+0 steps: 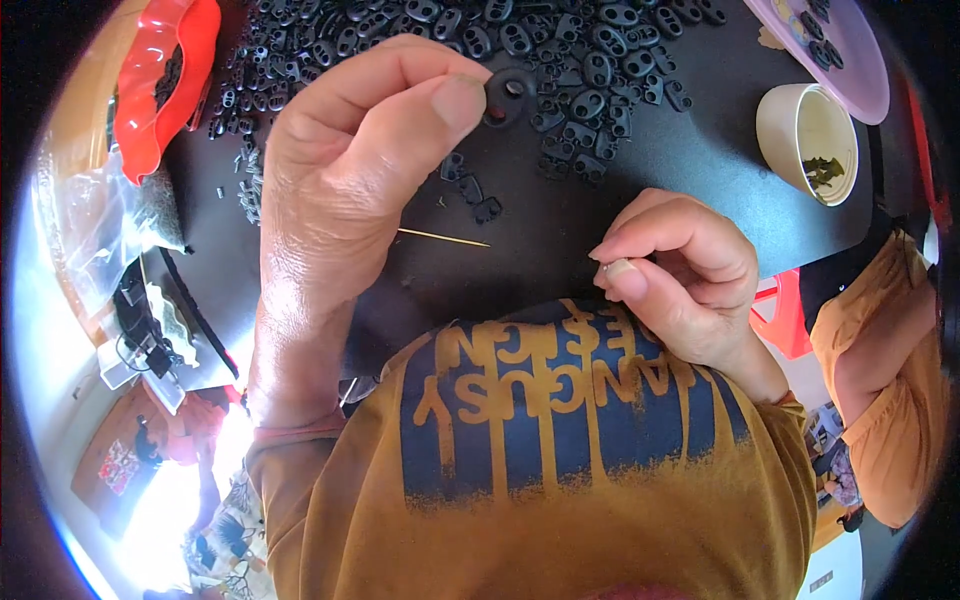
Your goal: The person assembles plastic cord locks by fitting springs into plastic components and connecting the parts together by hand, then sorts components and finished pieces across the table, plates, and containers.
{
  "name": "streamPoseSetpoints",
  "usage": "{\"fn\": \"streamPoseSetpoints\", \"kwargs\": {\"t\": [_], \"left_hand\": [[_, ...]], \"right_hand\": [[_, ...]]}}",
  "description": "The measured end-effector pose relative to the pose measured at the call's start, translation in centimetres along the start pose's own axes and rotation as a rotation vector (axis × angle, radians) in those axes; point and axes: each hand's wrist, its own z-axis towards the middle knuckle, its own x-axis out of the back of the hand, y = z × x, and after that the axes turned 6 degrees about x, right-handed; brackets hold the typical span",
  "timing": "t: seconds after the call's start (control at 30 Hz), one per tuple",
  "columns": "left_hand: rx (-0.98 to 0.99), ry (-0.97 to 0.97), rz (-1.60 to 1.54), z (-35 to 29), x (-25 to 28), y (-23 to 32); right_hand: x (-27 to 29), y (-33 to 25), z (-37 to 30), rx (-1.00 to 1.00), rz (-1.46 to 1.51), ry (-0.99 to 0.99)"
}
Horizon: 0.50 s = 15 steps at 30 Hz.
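My left hand point(350, 150) is raised over the dark table, pinching a small black oval piece with two holes point(508, 97), like a cord lock, between thumb and forefinger. Lower and to the right, the thumb and fingertips of my right hand point(685, 275) are pressed together; anything between them is too small to make out. Between my hands a thin wooden stick point(445, 238) lies on the table, partly behind my left wrist. A few loose black pieces point(472, 190) rest just beyond it, and a wide heap of similar two-hole pieces point(590, 70) spreads across the far side.
At the far left stands a red wavy-edged bowl point(150, 95), beside a clear plastic bag point(95, 215). A white cup point(790, 140) with leafy bits stands at the right, near a purple tray point(860, 85) holding black pieces. Another person point(890, 360) and a red stool point(785, 315) are to the right.
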Motion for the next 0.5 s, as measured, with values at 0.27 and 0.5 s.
{"fn": "streamPoseSetpoints", "kwargs": {"t": [0.27, 0.5], "left_hand": [[-0.563, 0.189, 1.037, 0.9, 0.5, -1.8], [-0.829, 0.235, 1.259, 1.1, 0.0, -2.2]], "right_hand": [[0.0, -0.3, -0.1, -0.003, 0.0, -0.015], [0.1, -0.1, 0.0, 0.035, -0.003, -0.026]]}}
